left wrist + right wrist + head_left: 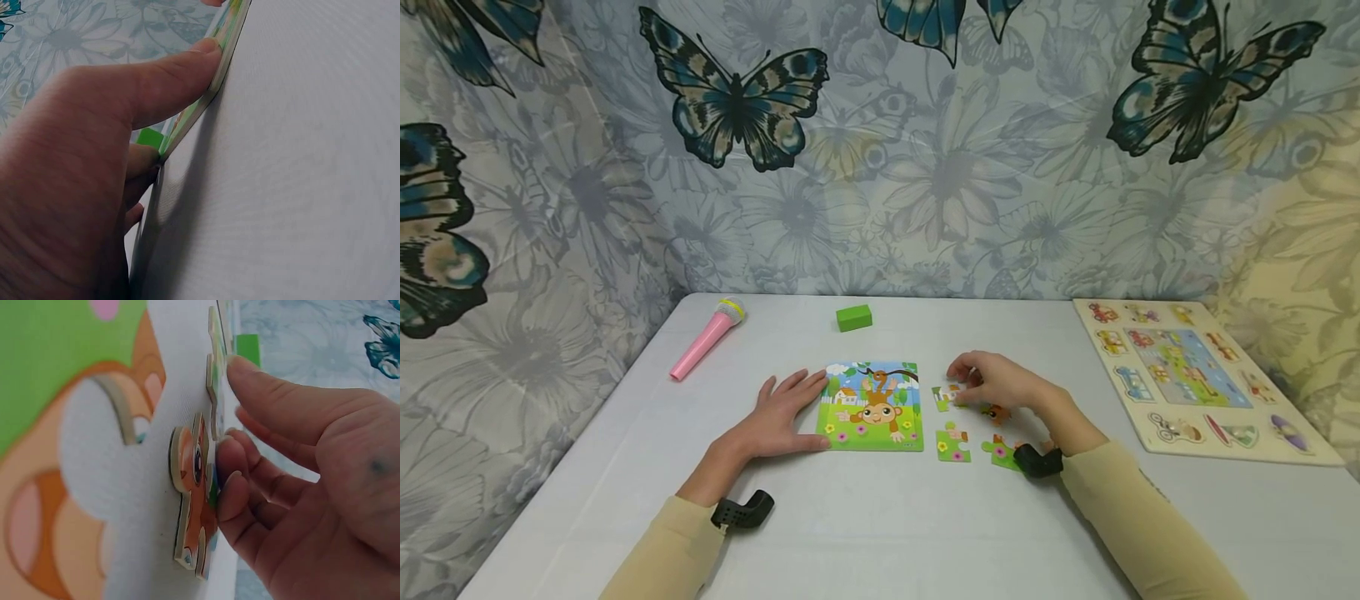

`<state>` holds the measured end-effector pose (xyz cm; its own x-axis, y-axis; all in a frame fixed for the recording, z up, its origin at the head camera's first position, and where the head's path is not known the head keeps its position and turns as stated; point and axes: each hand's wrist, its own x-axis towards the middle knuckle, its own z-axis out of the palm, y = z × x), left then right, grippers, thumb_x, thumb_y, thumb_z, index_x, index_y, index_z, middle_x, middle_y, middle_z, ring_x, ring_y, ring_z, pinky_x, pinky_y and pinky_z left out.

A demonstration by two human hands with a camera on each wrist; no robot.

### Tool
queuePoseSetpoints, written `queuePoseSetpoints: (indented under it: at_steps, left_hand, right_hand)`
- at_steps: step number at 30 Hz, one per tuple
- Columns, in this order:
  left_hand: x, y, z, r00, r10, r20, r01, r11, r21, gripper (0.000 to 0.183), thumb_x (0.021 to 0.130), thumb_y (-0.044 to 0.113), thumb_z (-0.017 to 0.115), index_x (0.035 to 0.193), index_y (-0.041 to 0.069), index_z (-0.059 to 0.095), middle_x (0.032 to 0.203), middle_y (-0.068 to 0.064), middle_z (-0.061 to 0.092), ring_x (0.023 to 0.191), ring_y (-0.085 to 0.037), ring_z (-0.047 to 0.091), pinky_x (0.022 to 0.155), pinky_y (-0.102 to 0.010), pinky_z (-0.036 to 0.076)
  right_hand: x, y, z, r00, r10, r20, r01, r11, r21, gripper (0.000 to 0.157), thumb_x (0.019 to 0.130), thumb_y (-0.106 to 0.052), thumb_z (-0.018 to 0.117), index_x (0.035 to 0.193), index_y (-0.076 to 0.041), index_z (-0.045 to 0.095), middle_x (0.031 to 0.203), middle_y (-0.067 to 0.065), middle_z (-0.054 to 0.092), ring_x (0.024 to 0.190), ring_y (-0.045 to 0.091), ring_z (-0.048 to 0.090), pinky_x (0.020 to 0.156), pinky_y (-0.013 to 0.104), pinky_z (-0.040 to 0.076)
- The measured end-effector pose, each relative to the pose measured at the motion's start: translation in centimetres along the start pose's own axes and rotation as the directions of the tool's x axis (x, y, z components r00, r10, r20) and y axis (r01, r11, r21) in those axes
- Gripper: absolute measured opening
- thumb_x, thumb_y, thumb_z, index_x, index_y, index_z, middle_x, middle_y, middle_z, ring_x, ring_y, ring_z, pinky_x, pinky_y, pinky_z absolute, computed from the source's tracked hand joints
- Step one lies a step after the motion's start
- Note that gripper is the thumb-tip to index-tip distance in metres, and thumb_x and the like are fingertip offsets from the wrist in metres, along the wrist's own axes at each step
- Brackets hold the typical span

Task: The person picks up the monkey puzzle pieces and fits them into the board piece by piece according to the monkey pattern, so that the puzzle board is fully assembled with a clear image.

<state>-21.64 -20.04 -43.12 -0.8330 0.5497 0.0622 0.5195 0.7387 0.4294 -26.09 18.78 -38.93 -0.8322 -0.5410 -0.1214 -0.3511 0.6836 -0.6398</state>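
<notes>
My left hand [782, 421] rests against the left side of a square monkey picture board [871, 408], its fingers extended. In the left wrist view the thumb [181, 78] lies on the board's edge [215, 75]. Just right of the board, my right hand [1003, 385] curls its thumb and fingers at a jigsaw piece [942, 398], which the hand partly covers. The right wrist view has the thumb on this piece [214, 381]. Below the fingers is an orange monkey-face piece [199, 494]. A green flowered piece [952, 446] and another piece [1000, 451] lie nearer me.
A pink toy microphone [707, 337] lies at the back left. Behind the picture board sits a green block [853, 317]. To the right is a large cream puzzle board [1187, 429] with several pictures. A butterfly-patterned cloth [940, 208] hangs behind the white table [850, 533].
</notes>
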Motion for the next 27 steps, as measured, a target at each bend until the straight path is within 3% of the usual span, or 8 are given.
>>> queuePoseSetpoints:
  at_steps: [20,27]
  left_hand:
    - [-0.05,0.35,-0.19,1.000,0.008,-0.015,-0.008,1.000,-0.018,0.095,0.083,0.054,0.074,0.156,0.004,0.038,0.161,-0.009,0.034,0.149,-0.039,0.021,0.110,-0.072,0.003]
    - [-0.02,0.25,-0.18,1.000,0.012,-0.014,-0.012,1.000,-0.022,0.095,0.083,0.054,0.074,0.155,0.003,0.038,0.161,-0.010,0.034,0.149,-0.040,0.021,0.110,-0.072,0.002]
  right_hand:
    - [-0.10,0.49,0.36,0.999,-0.034,-0.013,0.033,0.995,-0.091,0.025,0.089,-0.015,0.079,0.109,-0.006,0.067,0.102,0.003,0.059,0.091,0.021,0.053,0.085,0.040,0.046]
    - [-0.16,0.33,0.41,0.999,-0.035,-0.019,0.034,0.998,-0.059,0.026,0.087,-0.012,0.081,0.106,-0.007,0.064,0.102,0.003,0.059,0.090,0.022,0.054,0.083,0.039,0.046]
